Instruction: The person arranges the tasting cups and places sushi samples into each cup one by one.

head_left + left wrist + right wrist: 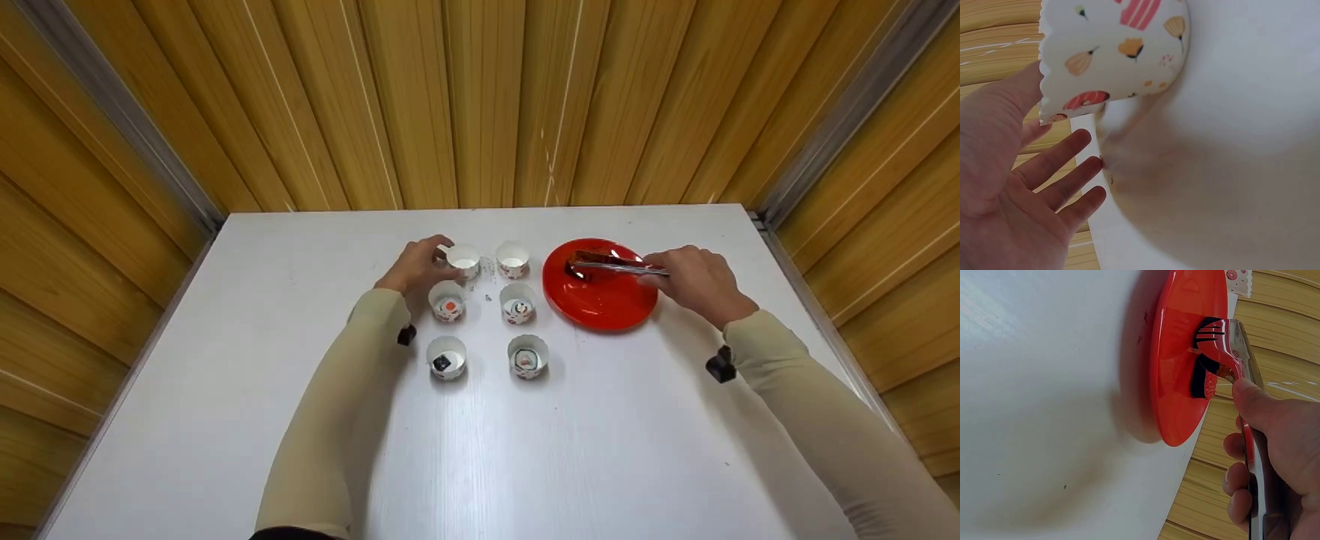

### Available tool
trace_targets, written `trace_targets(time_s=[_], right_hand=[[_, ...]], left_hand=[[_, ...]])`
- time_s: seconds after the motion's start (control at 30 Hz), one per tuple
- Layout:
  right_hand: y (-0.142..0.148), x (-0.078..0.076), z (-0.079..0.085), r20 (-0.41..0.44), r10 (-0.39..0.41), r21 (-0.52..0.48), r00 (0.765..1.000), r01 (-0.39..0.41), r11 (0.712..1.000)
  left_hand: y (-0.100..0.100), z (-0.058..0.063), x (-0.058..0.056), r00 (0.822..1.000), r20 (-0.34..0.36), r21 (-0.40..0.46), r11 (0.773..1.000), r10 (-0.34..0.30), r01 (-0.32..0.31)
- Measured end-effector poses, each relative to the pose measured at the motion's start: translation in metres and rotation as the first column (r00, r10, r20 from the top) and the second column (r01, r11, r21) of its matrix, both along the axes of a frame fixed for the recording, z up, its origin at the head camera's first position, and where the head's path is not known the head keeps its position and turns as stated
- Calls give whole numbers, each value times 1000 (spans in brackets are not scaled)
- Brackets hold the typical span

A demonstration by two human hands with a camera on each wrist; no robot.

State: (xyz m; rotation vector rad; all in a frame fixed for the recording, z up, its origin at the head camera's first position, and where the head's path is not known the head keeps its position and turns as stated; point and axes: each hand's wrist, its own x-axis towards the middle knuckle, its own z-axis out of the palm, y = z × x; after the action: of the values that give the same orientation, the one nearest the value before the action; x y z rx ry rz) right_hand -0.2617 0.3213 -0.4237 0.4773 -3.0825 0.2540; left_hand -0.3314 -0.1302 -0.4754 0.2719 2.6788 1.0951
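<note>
My left hand [420,264] holds the rim of the far-left paper cup [465,264] between thumb and forefinger. In the left wrist view its other fingers are spread, and a patterned cup [1129,45] hides part of the grip. My right hand [694,279] grips metal tongs [626,268] with a fork-shaped tip over the red plate [607,311]. At the tongs' tips, in the right wrist view, are dark sushi rolls [1198,382], one with orange topping. Whether the tips pinch a roll I cannot tell.
Other paper cups stand in two columns: one with an orange-centred piece [449,306], one with a black piece [442,363], two with sushi rolls [526,360]. The far-right cup [513,259] shows a white inside. Wood-patterned walls [480,105] border the white table [480,465].
</note>
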Motion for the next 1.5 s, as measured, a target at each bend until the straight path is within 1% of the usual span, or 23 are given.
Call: trace_targets(time_s=[0.07,0.23,0.37,0.43,0.6,0.73,0.83,0.97,1.07,1.2,1.5], right_hand=[[0,1,0,-1,1,4,1000,-1,1000],[1,2,0,19,0,7,1000,0,1000],[0,2,0,24,2,7,1000,-2,1000],[0,2,0,27,5,3,1000,-5,1000],[-1,2,0,42,4,-1,999,-4,1000],[-2,2,0,55,4,-1,998,-4,1000],[-3,3,0,48,4,-1,999,-4,1000],[-3,4,0,3,7,12,1000,-7,1000],[-3,4,0,-14,9,16,1000,-9,1000],[-4,4,0,2,7,15,1000,-7,1000],[-4,3,-1,7,-3,8,1000,3,1000]], left_hand=[[0,0,0,1000,-21,2,1000,-12,12],[2,0,0,999,-35,22,999,-28,29],[3,1,1,999,-15,36,999,-28,29],[4,1,1,1000,-6,30,999,-29,29],[4,1,-1,999,-4,19,999,-33,33],[4,1,1,1000,5,17,1000,-25,25],[4,1,1,1000,1,17,1000,-20,20],[4,0,0,999,-18,20,999,-29,30],[3,-1,-1,999,-32,20,999,-33,34],[3,-2,-1,999,-37,21,999,-36,37],[2,-4,-3,1000,-16,30,999,-17,17]])
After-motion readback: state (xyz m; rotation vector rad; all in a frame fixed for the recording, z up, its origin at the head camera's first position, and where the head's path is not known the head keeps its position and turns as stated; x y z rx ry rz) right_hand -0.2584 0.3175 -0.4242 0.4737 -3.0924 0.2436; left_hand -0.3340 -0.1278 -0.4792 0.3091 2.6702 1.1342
